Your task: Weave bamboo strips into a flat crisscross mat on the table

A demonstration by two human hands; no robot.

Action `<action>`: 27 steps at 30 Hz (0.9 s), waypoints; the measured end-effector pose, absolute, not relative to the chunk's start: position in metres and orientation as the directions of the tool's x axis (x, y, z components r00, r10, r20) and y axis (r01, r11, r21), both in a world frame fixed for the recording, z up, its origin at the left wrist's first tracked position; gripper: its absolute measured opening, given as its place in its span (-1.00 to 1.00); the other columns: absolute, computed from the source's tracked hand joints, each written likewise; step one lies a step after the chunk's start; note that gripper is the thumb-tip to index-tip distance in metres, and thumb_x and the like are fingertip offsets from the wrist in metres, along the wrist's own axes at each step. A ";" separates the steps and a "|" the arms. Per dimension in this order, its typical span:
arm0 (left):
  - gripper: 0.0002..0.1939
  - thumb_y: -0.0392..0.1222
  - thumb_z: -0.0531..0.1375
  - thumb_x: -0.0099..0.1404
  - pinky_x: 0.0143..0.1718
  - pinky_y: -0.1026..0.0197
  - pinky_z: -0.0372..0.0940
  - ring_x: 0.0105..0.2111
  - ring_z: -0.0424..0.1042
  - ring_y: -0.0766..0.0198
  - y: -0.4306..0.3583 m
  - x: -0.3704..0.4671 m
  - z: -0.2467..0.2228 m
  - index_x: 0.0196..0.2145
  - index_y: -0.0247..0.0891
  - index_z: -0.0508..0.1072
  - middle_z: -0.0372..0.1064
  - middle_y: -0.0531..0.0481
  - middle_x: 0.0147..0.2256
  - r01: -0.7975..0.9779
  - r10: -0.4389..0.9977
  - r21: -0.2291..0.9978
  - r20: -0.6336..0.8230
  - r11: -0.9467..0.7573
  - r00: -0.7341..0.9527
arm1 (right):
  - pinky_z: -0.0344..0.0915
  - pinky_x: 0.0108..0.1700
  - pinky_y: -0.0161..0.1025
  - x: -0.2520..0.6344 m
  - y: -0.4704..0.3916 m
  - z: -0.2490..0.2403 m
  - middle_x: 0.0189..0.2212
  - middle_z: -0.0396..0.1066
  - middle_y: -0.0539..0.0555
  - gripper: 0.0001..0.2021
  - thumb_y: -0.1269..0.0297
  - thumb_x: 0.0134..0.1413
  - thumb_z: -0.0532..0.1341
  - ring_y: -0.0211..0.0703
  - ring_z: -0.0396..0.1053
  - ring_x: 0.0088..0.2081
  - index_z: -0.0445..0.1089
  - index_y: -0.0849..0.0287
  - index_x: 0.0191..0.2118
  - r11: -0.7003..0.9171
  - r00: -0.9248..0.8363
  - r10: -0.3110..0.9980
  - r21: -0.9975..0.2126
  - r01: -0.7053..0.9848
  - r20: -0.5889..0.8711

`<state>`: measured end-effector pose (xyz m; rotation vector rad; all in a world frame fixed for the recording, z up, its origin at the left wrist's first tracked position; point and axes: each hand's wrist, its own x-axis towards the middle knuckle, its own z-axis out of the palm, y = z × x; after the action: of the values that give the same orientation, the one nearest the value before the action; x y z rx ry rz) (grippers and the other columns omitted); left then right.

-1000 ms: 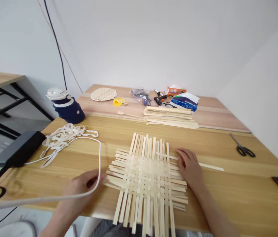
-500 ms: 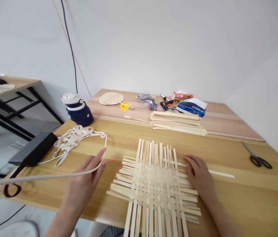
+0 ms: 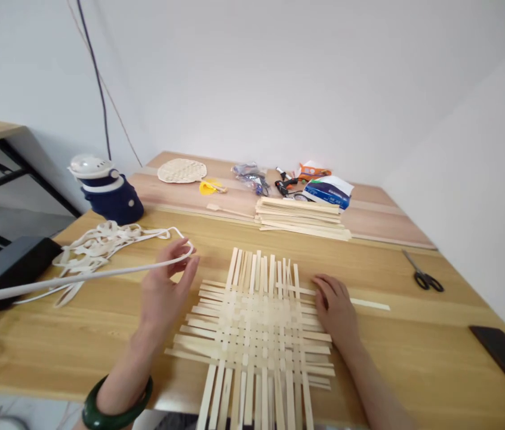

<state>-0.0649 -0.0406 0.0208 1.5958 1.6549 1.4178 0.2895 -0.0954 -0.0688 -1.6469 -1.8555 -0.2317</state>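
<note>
A: What is lying between the hands?

B: A roughly square mat woven from flat, pale wooden strips (image 3: 259, 331) is lying on the smooth, wood-grained table (image 3: 405, 358). Its middle is forming a tight check, and its loose ends are sticking out all round, the lower ones reaching past the near edge.

A: And the left hand (image 3: 167, 283)?

B: It is hovering beside the mat, thumb and fingers spreading apart. A round white cord (image 3: 113, 273) is curving across its fingertips; the view is blurry, so I can't swear they're touching. A glossy dark-green bangle (image 3: 100, 420) is circling the wrist.

A: What is the right hand (image 3: 336, 307) doing?

B: It is resting at the mat's right edge, fingers close together and gently bending over a thin, pale loose strip (image 3: 371, 304). Whether it is pinching that, I can't tell
</note>
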 end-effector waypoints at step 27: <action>-0.12 0.60 -0.28 0.15 -0.15 0.01 0.37 -0.01 0.47 0.04 -0.135 0.026 0.096 -0.16 0.02 0.59 0.53 -0.10 -0.15 -0.164 0.646 0.965 -0.008 0.206 0.763 | 0.33 0.08 0.09 0.307 -0.094 -0.071 -0.14 0.54 0.16 -0.69 0.04 0.26 0.09 0.04 0.43 -0.05 0.53 0.05 -0.23 0.180 0.177 0.869 -0.627 0.758 0.463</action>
<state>0.0260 -0.1346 0.0964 1.2447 0.4634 0.5935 0.3069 -0.0944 -0.0710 -1.5914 -1.5949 0.1617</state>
